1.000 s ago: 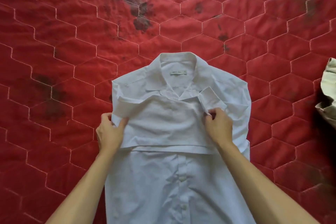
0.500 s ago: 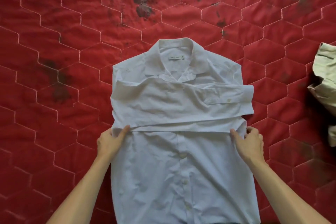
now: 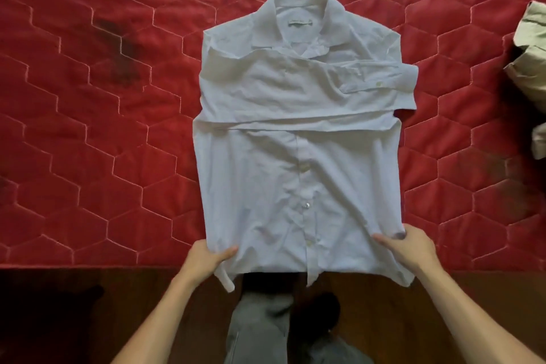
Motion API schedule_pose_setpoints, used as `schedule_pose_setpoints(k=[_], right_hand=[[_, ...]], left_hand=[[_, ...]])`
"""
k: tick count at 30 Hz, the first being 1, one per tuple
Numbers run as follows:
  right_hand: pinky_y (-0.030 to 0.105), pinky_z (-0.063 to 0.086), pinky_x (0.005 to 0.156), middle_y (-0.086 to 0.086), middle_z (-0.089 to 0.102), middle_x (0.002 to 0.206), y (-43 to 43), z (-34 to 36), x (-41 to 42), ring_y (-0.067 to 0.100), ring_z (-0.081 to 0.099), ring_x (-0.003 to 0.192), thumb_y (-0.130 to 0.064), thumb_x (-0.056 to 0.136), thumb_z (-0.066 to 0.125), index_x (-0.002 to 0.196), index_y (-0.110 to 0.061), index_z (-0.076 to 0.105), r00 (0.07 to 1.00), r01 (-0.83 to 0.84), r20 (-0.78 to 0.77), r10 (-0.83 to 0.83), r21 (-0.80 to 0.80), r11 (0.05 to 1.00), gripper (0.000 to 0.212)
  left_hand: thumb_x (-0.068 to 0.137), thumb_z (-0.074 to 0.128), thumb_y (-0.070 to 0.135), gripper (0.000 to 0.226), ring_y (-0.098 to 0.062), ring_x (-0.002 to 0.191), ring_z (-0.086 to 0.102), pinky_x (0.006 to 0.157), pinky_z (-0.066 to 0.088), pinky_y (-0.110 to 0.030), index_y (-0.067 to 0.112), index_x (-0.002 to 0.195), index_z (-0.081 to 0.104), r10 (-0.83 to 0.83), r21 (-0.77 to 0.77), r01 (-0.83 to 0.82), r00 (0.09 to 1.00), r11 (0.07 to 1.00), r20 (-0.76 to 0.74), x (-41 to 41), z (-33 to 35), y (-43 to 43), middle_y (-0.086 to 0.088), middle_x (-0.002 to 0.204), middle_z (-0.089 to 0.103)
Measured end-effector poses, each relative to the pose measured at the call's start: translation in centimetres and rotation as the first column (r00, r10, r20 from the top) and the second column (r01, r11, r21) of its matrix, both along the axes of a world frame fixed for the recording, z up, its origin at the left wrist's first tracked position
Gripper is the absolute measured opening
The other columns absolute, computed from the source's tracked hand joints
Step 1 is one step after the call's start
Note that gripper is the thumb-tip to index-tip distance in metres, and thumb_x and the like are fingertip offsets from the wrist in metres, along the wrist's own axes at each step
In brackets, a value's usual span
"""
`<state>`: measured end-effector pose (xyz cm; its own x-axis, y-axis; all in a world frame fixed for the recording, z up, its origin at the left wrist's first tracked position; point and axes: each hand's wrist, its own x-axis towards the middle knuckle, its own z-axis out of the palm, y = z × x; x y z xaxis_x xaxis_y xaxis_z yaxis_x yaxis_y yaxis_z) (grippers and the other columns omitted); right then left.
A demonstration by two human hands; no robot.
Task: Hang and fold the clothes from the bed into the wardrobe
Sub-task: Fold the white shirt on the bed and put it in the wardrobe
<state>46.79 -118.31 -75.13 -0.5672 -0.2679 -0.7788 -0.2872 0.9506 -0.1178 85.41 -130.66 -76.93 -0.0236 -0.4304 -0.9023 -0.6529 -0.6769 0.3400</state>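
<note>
one white shirt (image 3: 295, 174) lies face up in the middle of the frame on the one red quilted bedspread (image 3: 88, 127), collar toward the top, its sleeves folded across the chest, hem hanging over the bed's lower edge. two hands hold it: the left hand (image 3: 206, 257) pinches the lower left corner, the right hand (image 3: 410, 248) the lower right. one beige garment (image 3: 529, 62) sits at the right edge.
</note>
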Motion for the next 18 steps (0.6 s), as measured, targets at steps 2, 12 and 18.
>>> schedule_pose_setpoints(k=[2,12,18], right_hand=[[0.037,0.05,0.066,-0.002,0.064,0.079,2.2,0.3,0.2,0.023,0.062,0.077,-0.036,0.078,0.08,0.085,-0.016,0.061,0.999,0.009,0.051,-0.005,-0.077,0.997,0.029],[0.036,0.034,0.063,0.005,0.057,0.075,13.3,3.3,-0.5,0.024,0.052,0.072,-0.027,0.106,0.036,0.07,-0.012,0.057,0.999,-0.023,0.031,0.03,-0.204,0.979,0.044],[0.038,0.039,0.074,0.016,0.068,0.094,15.0,6.6,-0.6,0.033,0.061,0.09,-0.033,0.106,0.036,0.086,-0.003,0.066,0.992,0.092,0.11,-0.068,-0.229,0.969,0.047]], left_hand=[[0.079,0.082,0.021,0.024,0.0,0.081,0.063,0.063,0.049,-0.013,0.018,0.098,0.067,-0.02,-0.019,0.02,1.0,1.0,-0.001,0.2,0.4,1.8,0.012,0.088,0.068],[0.092,0.064,-0.001,0.038,-0.023,0.097,0.066,0.086,0.052,-0.04,0.0,0.129,0.057,0.093,0.039,-0.094,0.996,0.995,0.016,5.0,3.9,9.5,-0.011,0.117,0.068],[0.092,0.067,0.009,0.059,-0.026,0.103,0.068,0.077,0.057,-0.037,0.009,0.146,0.043,0.305,0.12,-0.298,0.951,0.947,-0.047,5.2,8.0,9.3,-0.008,0.128,0.064]])
